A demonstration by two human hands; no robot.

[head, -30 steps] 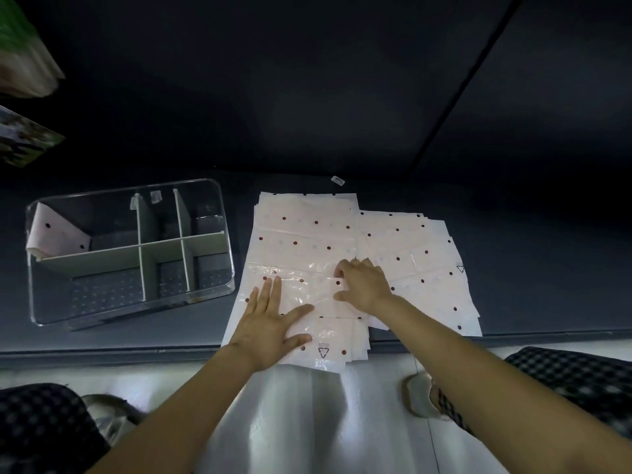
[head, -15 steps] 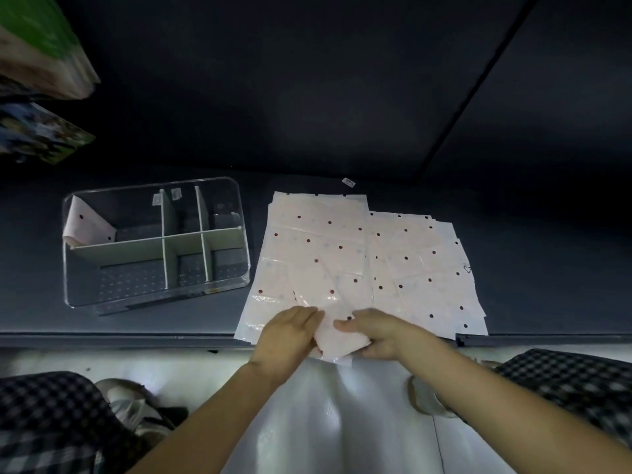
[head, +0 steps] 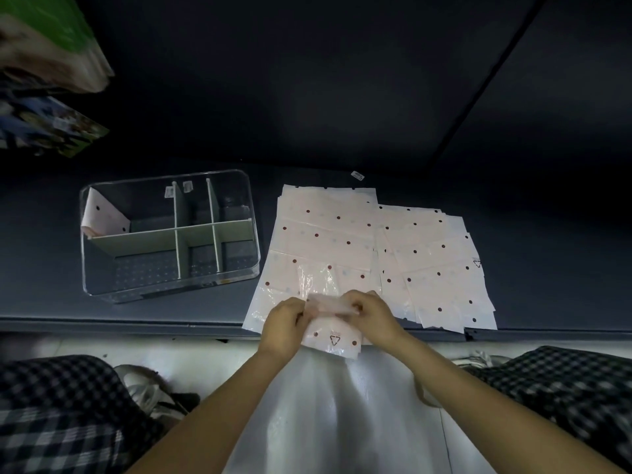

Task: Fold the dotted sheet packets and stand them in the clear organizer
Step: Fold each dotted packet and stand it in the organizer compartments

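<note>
A pale pink dotted packet [head: 333, 338] in clear wrap is lifted at the shelf's front edge, partly folded. My left hand [head: 285, 323] pinches its left side and my right hand [head: 371, 314] pinches its right side. Beyond the hands, two overlapping stacks of flat dotted packets [head: 342, 234] lie on the dark shelf. The clear organizer [head: 254, 234] with pale green dividers stands to the left. One folded dotted packet [head: 102, 213] leans in its far left compartment.
The dark shelf [head: 136, 323] ends at a front edge just under my hands. My checked trouser legs [head: 564, 388] and a white shoe [head: 143, 388] are on the pale floor below. Colourful packs [head: 51, 97] hang at the upper left.
Both hands left the flat stack, drew back to the shelf's front edge and picked up one packet, which is now bent over between them.
</note>
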